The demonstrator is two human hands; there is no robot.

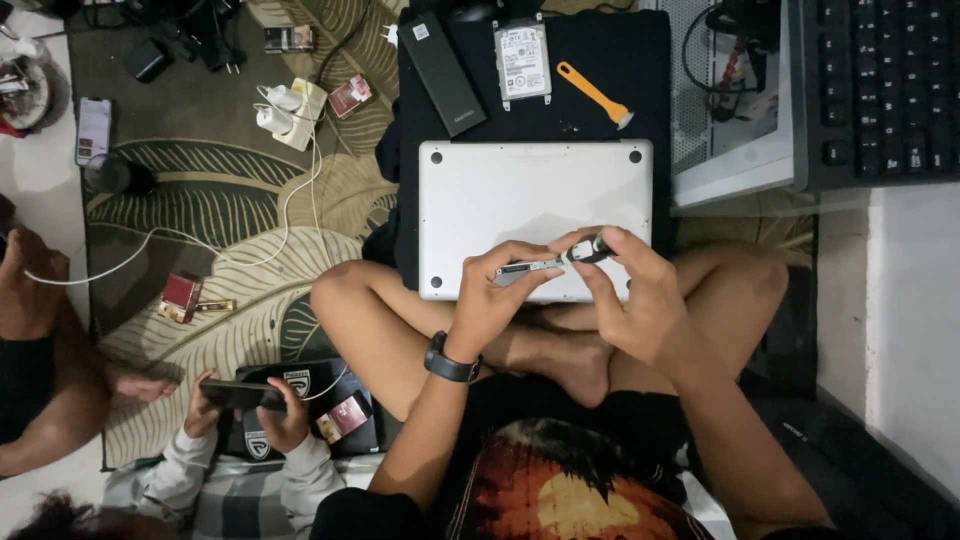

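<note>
Crossed bare legs (420, 330) sit nearest, with both forearms reaching forward over them. Beyond lies a silver laptop (530, 190), bottom up on a black cloth (600, 80). Left hand (495, 295), watch at the wrist, pinches a slim metal bracket (525, 267) between thumb and fingers. Right hand (635, 295) curls around a small screwdriver (588, 251), its tip meeting the bracket's end, just above the laptop's near edge.

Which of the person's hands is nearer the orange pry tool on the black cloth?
Right. The right hand is below the orange pry tool, holding a screwdriver; the left hand sits farther left, gripping a small metal part.
</note>
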